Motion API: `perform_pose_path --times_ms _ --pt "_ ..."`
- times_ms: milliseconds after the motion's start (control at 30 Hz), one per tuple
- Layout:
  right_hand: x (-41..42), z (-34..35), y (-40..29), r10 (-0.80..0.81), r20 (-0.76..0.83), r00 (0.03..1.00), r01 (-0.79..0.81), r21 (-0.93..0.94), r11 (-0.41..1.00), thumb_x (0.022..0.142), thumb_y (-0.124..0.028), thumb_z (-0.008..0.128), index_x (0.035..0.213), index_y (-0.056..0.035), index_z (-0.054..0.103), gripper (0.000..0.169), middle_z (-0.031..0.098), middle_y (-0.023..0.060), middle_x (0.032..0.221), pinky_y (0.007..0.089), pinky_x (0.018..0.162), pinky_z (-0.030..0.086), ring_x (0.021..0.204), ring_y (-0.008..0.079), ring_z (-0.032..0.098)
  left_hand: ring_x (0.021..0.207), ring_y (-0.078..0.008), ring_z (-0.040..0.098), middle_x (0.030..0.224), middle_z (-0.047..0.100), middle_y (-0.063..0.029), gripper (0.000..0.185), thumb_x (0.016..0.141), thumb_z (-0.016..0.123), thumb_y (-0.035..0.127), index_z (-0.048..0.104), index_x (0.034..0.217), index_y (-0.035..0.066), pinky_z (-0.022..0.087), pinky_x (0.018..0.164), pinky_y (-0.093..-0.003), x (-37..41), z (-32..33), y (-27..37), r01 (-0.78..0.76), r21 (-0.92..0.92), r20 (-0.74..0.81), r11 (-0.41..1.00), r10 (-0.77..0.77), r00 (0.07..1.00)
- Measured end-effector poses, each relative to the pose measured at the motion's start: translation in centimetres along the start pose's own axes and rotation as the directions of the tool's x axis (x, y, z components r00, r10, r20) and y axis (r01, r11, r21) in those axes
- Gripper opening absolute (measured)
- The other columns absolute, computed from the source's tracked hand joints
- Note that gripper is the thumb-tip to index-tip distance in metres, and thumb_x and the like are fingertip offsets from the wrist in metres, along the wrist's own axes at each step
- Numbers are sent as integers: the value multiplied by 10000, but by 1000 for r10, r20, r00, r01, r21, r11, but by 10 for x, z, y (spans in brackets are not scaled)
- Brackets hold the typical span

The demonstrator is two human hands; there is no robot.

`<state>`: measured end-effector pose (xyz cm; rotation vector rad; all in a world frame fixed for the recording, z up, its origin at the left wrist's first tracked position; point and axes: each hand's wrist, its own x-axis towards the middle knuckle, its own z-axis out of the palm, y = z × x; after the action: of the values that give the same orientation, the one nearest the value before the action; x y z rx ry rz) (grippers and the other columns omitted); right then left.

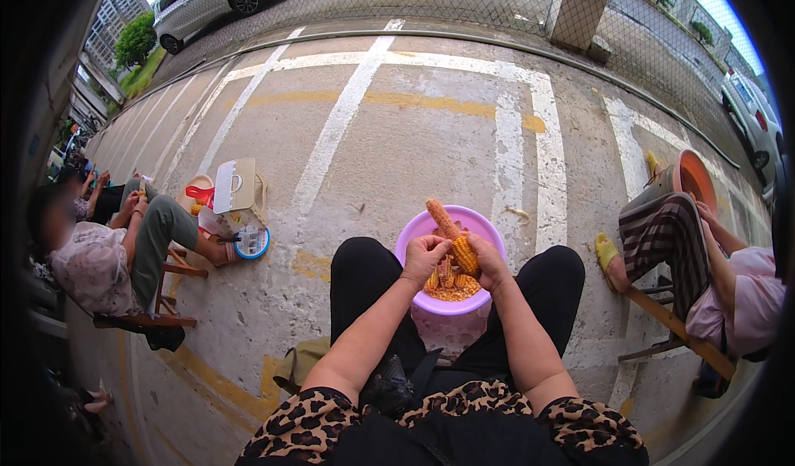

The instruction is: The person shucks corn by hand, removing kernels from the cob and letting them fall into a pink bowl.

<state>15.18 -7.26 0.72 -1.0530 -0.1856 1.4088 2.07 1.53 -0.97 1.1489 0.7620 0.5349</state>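
A partly shelled corn cob (464,256) is gripped in my right hand (489,262) above a round pink-purple plastic basin (490,225). Its upper length is stripped bare, while yellow kernels still cover the lower part. My left hand (424,258) has its fingertips closed against the cob's left side. Inside the basin, loose corn kernels (456,291) lie at the bottom, with several more cobs (445,271) partly hidden under my hands. The basin sits between my knees.
A seated person (93,261) on the left holds a cob near a lidded plastic basket (245,193) and a blue-rimmed tub (253,242). On the right, another seated person (726,292) has an orange bucket (695,177). A wire mesh fence (422,0) runs across the front.
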Motion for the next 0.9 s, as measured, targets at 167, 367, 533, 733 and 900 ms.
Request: perform_pose_path --times_ms 167,367,533,733,900 --pt "3 -7 8 1 14 1000 -2 3 1000 943 -269 444 1148 -36 512 318 601 105 963 314 661 536 782 186 617 625 -66 566 741 637 -33 166 878 574 130 622 821 -18 458 570 -202 2 0 -6 -74 111 -16 991 76 997" --pt "5 -7 17 -29 -15 999 28 -33 999 946 -246 450 1130 -38 530 289 604 66 936 279 647 517 769 148 602 592 -51 527 673 602 -11 193 875 563 140 614 786 -24 434 542 -213 6 -3 -20 -153 359 -50 920 183 982" --pt "5 -6 21 -76 -50 996 74 -41 996 944 -237 461 1137 -29 528 291 605 56 941 264 668 506 791 134 598 599 -50 519 670 595 -9 205 875 560 152 604 776 -22 434 543 -224 4 2 -18 -172 468 -82 867 236 968" --pt "10 -7 15 -187 -125 974 188 -4 982 946 -223 460 1120 -23 531 274 605 55 941 269 653 516 774 127 599 585 -71 518 649 581 -19 214 863 568 169 602 755 -13 436 544 -248 15 -3 -29 -133 291 -206 948 198 958" --pt "15 -19 1 -308 -235 922 336 90 938 940 -232 472 1062 -65 535 216 601 39 871 270 632 515 713 134 596 569 -135 559 608 592 -74 215 817 595 188 616 728 -6 450 561 -307 16 -11 -35 -30 337 -257 941 123 958"
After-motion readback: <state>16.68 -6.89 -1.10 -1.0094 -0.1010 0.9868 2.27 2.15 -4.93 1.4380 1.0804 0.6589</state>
